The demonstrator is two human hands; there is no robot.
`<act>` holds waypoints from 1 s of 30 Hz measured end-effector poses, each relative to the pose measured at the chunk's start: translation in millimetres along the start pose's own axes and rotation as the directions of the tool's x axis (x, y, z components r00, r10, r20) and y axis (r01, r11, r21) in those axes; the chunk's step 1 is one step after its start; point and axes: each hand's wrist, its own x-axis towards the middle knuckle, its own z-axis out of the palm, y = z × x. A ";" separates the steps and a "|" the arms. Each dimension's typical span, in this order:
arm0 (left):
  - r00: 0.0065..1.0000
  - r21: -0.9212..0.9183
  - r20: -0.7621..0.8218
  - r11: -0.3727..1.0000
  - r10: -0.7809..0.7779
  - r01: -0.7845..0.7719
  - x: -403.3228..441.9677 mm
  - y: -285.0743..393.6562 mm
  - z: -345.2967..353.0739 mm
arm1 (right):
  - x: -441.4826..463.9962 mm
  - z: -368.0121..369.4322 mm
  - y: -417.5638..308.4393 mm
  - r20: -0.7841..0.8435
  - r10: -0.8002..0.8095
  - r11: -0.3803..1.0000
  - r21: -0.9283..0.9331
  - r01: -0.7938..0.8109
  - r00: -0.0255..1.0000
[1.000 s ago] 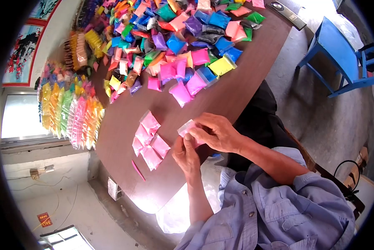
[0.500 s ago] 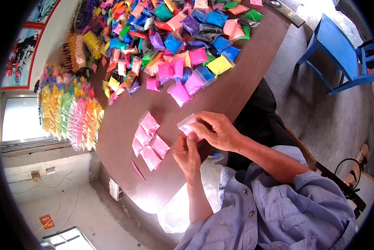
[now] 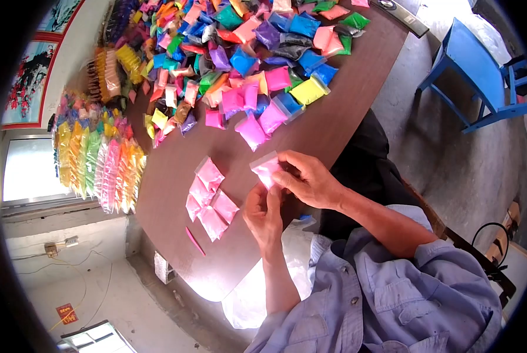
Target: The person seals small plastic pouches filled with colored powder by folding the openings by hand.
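Note:
A small clear packet with pink filling (image 3: pixel 265 169) is held up between my two hands, over the brown table (image 3: pixel 175 170). My right hand (image 3: pixel 310 181) pinches its right side between thumb and fingers. Below it, my left hand (image 3: pixel 264 213) has thumb and fingers closed on the packet's lower end. Several pink packets (image 3: pixel 211 203) lie in a small cluster to the left of my hands. A thin pink stick (image 3: pixel 195 241) rests on the table below that cluster.
A large heap of colourful packets (image 3: pixel 246 59) covers the table's far part. Bundles of filled clear bags (image 3: pixel 99 159) hang or stand at the left. A blue chair (image 3: pixel 472 65) is on the floor at the right, and a metal-coloured bar (image 3: pixel 401 17) lies at the far table edge.
The pink packet has come up higher between my fingers, and more of it shows. My right hand has shifted slightly upward. The cluster on the table has stayed put.

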 end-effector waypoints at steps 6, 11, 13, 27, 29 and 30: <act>0.998 0.006 -0.030 0.999 -0.054 0.054 0.8 -7.0 -7.4 | -0.6 -2.9 -5.9 0.073 0.014 0.999 -0.030 -0.012 0.997; 0.998 -0.087 -0.043 0.996 -0.038 0.034 3.7 2.1 -3.8 | -0.3 -3.3 -8.1 0.072 0.044 0.998 0.036 -0.047 0.996; 0.998 -0.118 -0.062 0.993 -0.025 0.018 5.4 1.7 -3.7 | -1.6 -1.8 -6.8 0.062 -0.016 1.000 0.016 0.015 0.998; 1.000 -0.102 -0.022 0.995 -0.010 0.007 2.2 -9.9 -15.7 | -3.6 3.0 -4.7 0.017 -0.050 0.992 -0.113 0.051 0.999; 0.998 -0.151 -0.062 0.988 -0.018 0.008 3.0 -3.4 -6.8 | -4.0 2.6 -4.6 0.026 -0.077 0.985 -0.150 0.080 0.997; 0.994 -0.201 -0.103 0.980 -0.028 0.007 3.4 -1.5 -3.5 | -4.0 2.5 -4.8 0.036 -0.104 0.976 -0.187 0.109 0.994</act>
